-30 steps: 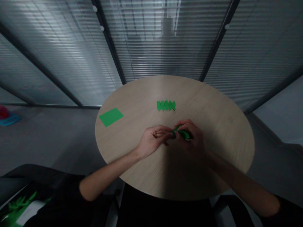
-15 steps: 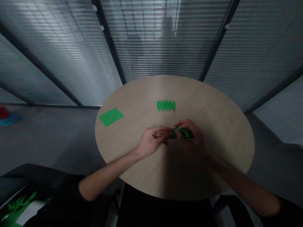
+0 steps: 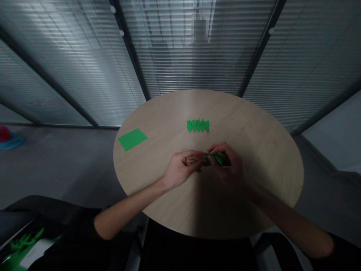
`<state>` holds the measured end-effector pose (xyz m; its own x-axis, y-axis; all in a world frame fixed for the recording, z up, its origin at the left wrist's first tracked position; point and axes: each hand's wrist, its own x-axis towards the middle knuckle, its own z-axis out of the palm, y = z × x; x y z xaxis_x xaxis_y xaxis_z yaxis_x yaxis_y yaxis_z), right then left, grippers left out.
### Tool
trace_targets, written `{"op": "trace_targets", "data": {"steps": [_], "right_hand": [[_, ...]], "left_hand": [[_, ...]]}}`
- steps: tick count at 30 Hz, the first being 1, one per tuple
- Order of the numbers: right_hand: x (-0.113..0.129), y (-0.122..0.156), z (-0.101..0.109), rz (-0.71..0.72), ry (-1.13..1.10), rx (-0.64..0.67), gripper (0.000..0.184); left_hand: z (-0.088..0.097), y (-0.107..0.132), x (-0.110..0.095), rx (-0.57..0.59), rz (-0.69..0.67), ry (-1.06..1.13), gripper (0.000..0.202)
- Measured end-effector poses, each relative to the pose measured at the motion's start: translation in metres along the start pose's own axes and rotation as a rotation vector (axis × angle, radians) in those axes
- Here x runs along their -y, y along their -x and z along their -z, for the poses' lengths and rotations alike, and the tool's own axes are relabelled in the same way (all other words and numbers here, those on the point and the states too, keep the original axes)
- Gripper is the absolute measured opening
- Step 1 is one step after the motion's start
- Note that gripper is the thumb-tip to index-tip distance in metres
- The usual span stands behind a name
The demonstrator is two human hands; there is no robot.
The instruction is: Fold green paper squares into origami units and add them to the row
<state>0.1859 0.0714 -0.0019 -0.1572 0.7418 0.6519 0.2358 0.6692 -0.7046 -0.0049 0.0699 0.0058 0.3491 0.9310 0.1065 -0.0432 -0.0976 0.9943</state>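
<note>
A small piece of folded green paper [image 3: 217, 159] is pinched between my two hands over the middle of the round table. My left hand [image 3: 183, 165] grips its left end between thumb and fingertips, the other fingers curled beneath. My right hand [image 3: 229, 162] holds it from the right, its thumb in front and fingers bent over the far side. Those fingers hide part of the paper. Beyond my hands lies a row of several folded green paper pieces [image 3: 198, 125], side by side. At the table's left sits a flat green paper sheet [image 3: 132, 139].
The round wooden table [image 3: 169, 113] stands close to glass partitions with blinds [image 3: 191, 64]. On the floor far left is a red and blue object [image 3: 8, 139]. A bag or chair at lower left holds green paper scraps [image 3: 26, 242] and something white [image 3: 36, 253].
The green paper between my hands has been pressed narrower: its open loop at the right end now looks flatter and more pointed. My hands have hardly shifted.
</note>
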Motion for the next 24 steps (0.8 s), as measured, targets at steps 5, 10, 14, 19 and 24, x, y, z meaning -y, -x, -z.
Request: {"op": "trace_targets", "data": {"steps": [5,10,14,19,24], "right_hand": [[0.0009,-0.0006,-0.0011,0.081,0.039,0.01,0.013],[0.0013,-0.0001,0.0004,0.123,0.096,0.034,0.016],[0.0,-0.0003,0.004,0.157,0.14,0.049,0.022],[-0.0009,-0.0008,0.0042,0.187,0.21,-0.012,0.015],[-0.0013,0.0004,0.0025,0.23,0.226,0.024,0.017]], "left_hand": [[-0.0002,-0.0014,0.0001,-0.019,0.036,-0.004,0.029],[0.0011,-0.0025,-0.0008,-0.021,0.061,0.003,0.023],[0.0033,-0.0023,-0.0014,-0.054,0.032,-0.022,0.021],[0.0026,-0.0012,0.0,-0.086,-0.009,-0.052,0.023],[-0.0003,-0.0023,0.0007,-0.086,0.036,-0.043,0.026]]}}
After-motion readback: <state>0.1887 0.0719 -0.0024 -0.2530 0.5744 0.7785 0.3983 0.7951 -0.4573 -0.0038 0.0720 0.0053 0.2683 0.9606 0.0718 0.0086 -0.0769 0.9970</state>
